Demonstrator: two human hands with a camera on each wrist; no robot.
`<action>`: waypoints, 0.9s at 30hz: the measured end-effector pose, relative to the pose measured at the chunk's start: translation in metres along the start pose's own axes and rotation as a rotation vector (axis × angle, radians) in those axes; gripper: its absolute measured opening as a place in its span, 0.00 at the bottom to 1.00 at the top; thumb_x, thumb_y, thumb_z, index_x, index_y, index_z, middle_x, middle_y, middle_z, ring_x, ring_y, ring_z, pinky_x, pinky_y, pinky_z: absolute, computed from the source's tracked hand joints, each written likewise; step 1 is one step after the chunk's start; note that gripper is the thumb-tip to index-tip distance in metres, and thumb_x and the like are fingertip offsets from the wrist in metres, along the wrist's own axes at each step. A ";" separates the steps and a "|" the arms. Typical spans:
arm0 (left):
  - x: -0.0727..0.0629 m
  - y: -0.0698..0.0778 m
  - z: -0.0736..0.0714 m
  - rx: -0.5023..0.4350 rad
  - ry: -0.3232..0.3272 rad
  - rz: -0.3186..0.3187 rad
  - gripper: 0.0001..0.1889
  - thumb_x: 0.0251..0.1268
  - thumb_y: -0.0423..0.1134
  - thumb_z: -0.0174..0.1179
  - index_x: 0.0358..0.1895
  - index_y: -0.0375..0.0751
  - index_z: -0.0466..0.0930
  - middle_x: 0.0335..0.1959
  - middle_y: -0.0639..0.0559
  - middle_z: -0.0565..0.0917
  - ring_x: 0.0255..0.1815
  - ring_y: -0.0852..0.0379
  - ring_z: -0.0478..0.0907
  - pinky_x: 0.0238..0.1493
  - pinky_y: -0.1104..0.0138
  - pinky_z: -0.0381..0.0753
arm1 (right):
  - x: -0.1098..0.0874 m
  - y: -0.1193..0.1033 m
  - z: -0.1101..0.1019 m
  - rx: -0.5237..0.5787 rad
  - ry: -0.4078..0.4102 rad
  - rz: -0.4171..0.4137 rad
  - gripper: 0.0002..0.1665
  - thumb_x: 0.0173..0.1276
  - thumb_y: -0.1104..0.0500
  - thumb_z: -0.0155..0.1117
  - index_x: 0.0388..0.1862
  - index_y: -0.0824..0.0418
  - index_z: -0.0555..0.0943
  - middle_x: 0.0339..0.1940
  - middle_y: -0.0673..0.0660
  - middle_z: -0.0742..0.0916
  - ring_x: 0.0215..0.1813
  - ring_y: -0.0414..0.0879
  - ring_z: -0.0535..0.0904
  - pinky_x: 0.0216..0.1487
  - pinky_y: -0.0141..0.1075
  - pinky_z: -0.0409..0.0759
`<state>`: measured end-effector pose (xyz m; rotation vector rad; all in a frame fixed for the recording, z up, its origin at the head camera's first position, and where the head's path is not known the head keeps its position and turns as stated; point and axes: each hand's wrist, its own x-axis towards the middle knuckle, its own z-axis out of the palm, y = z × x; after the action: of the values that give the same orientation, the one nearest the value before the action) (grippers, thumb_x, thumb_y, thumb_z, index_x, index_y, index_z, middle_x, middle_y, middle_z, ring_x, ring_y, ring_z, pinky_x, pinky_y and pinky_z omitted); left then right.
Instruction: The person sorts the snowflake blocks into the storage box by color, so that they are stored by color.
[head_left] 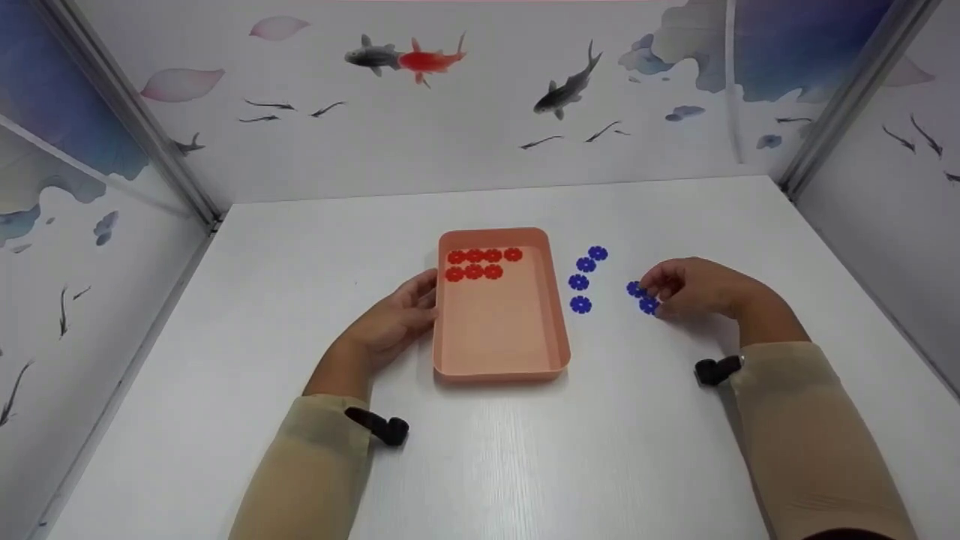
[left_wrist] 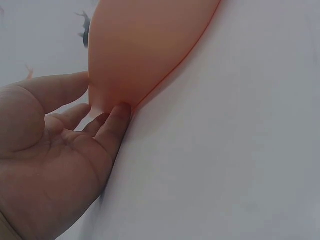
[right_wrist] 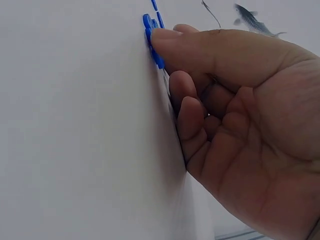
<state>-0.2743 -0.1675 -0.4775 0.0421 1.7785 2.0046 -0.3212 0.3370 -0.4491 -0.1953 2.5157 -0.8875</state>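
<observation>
on white bench [head_left: 480, 457], touching pink tray [head_left: 501, 326] at its left side with relaxed left grip [head_left: 395, 319], pinching blue flower piece [head_left: 649, 305] in right grip [head_left: 705, 287] to tray's right, with four blue pieces [head_left: 579, 283] between and seven red pieces [head_left: 474, 271] inside tray.

Soft, even light fills the head view, laying a faint sheen over the near middle of the white tabletop [head_left: 491, 450] and leaving diffuse shadows beneath the right hand [head_left: 701, 289] and along the base of the tray [head_left: 501, 373]. The red pieces [head_left: 474, 256] and blue pieces [head_left: 579, 283] stand out vividly, though their fine detail is soft. Both wrist views are dimmer and greyer: in one, shade dulls the palm of the left hand [left_wrist: 55, 150] while a dark wall print [left_wrist: 85, 31] blurs behind; in the other, a soft-edged shadow skirts the right hand.
</observation>
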 end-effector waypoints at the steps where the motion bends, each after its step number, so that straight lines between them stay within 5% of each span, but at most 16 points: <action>1: 0.000 0.000 0.000 0.000 0.002 -0.002 0.43 0.74 0.32 0.66 0.86 0.59 0.58 0.87 0.59 0.62 0.87 0.59 0.61 0.85 0.58 0.67 | 0.000 -0.001 0.000 -0.007 -0.002 0.000 0.26 0.67 0.60 0.77 0.63 0.51 0.82 0.54 0.56 0.84 0.56 0.53 0.76 0.55 0.37 0.80; 14: 0.000 0.001 0.000 0.001 0.012 -0.007 0.43 0.73 0.31 0.66 0.86 0.60 0.59 0.87 0.60 0.63 0.87 0.59 0.61 0.84 0.60 0.69 | 0.000 -0.005 0.002 -0.071 0.015 0.005 0.23 0.68 0.56 0.77 0.62 0.49 0.86 0.55 0.56 0.86 0.57 0.53 0.78 0.58 0.39 0.81; 27: 0.000 -0.001 -0.002 0.007 -0.024 0.017 0.43 0.74 0.31 0.65 0.87 0.56 0.56 0.87 0.59 0.62 0.88 0.59 0.60 0.85 0.59 0.67 | -0.001 -0.004 0.000 -0.105 0.039 0.008 0.18 0.68 0.55 0.76 0.57 0.49 0.88 0.52 0.57 0.86 0.53 0.53 0.77 0.50 0.38 0.79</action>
<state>-0.2747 -0.1691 -0.4782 0.0829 1.7765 2.0011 -0.3200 0.3340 -0.4459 -0.2026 2.6000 -0.7630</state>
